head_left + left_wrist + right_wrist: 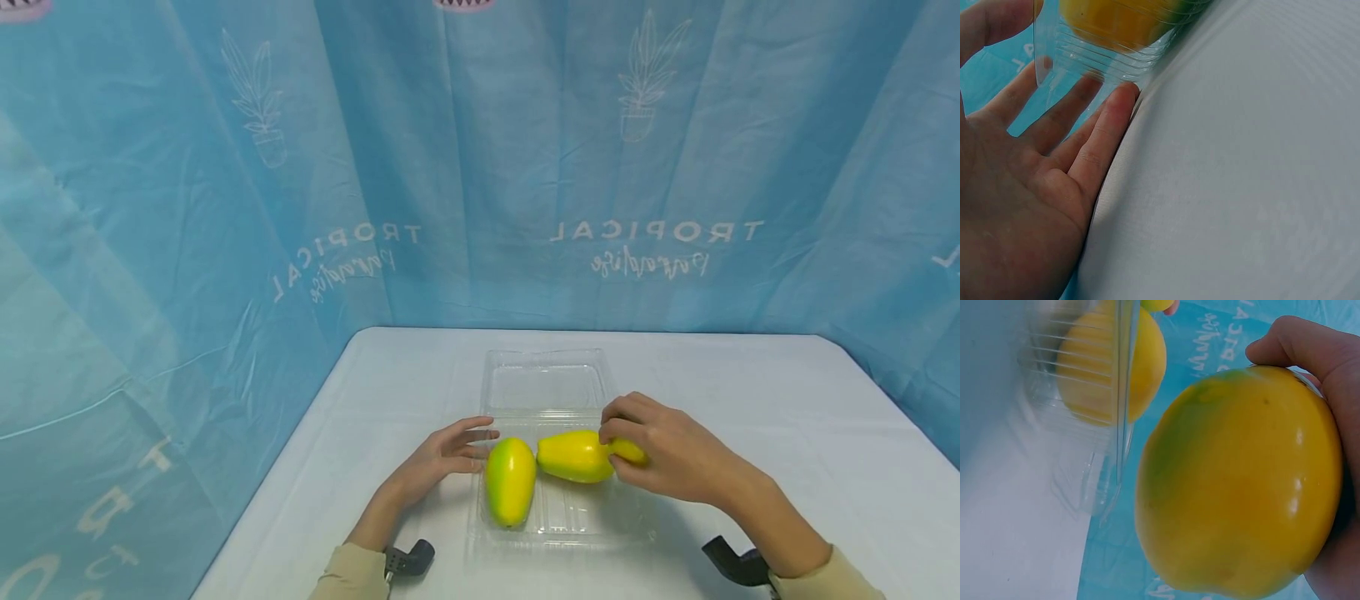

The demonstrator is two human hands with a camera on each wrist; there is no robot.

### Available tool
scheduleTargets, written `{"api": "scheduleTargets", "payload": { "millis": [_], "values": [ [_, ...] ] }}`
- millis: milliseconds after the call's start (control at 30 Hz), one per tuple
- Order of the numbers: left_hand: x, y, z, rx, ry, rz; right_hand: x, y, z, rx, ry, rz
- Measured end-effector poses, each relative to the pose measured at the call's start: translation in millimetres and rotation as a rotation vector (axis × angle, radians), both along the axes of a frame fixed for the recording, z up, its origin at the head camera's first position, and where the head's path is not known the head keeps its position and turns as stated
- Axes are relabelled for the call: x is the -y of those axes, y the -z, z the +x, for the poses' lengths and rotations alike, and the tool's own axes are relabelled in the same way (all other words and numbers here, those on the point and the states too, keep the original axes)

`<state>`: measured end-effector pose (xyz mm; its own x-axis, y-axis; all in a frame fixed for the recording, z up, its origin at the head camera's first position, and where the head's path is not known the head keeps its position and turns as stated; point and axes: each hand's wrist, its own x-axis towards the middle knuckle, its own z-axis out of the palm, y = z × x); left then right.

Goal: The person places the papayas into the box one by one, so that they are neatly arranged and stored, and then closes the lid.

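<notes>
A clear plastic clamshell box lies on the table with its lid folded back. In the box, a yellow-green, papaya-shaped fruit stands lengthwise at the left, and a second such fruit lies crosswise beside it. My right hand holds a third papaya-shaped fruit over the box's right side, the thumb and fingers around it; in the head view the hand hides much of it. At the box's left side is my left hand, fingers extended, fingertips at the clear wall.
The box's open lid extends toward the far side of the white table. Blue curtains with white print hang behind and to the sides. Dark wrist mounts sit on both forearms.
</notes>
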<state>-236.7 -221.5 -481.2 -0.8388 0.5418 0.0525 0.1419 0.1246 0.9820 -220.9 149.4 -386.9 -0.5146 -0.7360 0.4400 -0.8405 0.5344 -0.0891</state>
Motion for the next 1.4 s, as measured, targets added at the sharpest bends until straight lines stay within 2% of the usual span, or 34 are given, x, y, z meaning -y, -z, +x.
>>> {"api": "scheduleTargets", "payload": {
  "millis": [400,633,967,1400],
  "values": [
    [0.4,1.8,-0.5,-0.005,0.0,0.001,15.6,-0.5,2.4,0.01,-0.037,0.011],
    [0.8,1.1,-0.5,0.007,0.012,-0.005,27.6,-1.0,3.9,0.014,-0.091,-0.003],
    [0.6,1.8,-0.9,-0.019,0.009,0.014,40.8,0.8,7.3,0.01,-0.146,-0.002],
    [-0.1,1.3,-0.4,0.005,-0.005,0.007,53.2,11.0,10.6,0.048,-0.148,0.024]
  ]
}}
